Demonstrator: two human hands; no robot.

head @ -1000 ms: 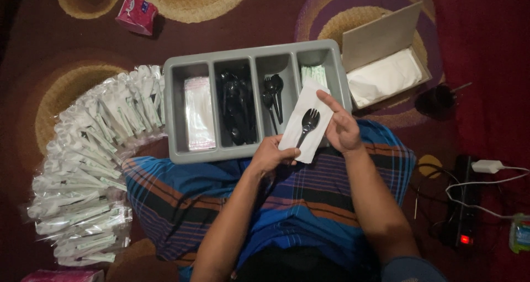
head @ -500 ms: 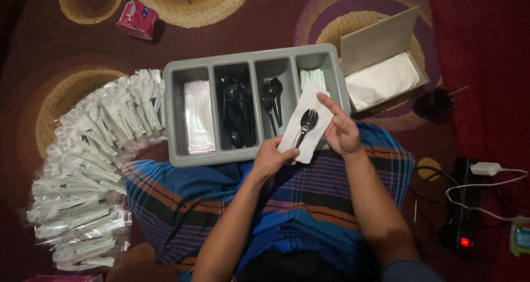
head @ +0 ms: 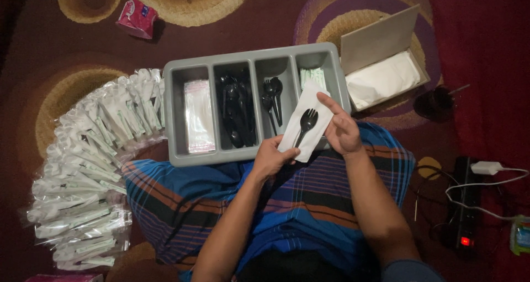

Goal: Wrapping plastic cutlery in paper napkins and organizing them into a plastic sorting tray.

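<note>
My left hand (head: 272, 159) pinches the lower end of a white napkin (head: 316, 106) together with the handle of a black plastic fork (head: 307, 123) that lies on it. My right hand (head: 342, 129) rests against the napkin's right edge, fingers spread. Both are held over the near right corner of a grey four-compartment tray (head: 176, 144). The tray's compartments hold clear bags (head: 199, 116), black spoons (head: 236, 111), black forks (head: 272, 94) and small white-green packets (head: 312, 76).
A long curved row of sealed clear cutlery packs (head: 83, 171) lies on the carpet at the left. An open cardboard box of white napkins (head: 382, 77) stands right of the tray. A power strip with cables (head: 469, 204) lies at the right; a pink packet (head: 136, 18) lies at the top left.
The hands, the napkin and the fork stay in much the same place over the tray's corner. The right fingers have shifted slightly along the napkin's edge.
</note>
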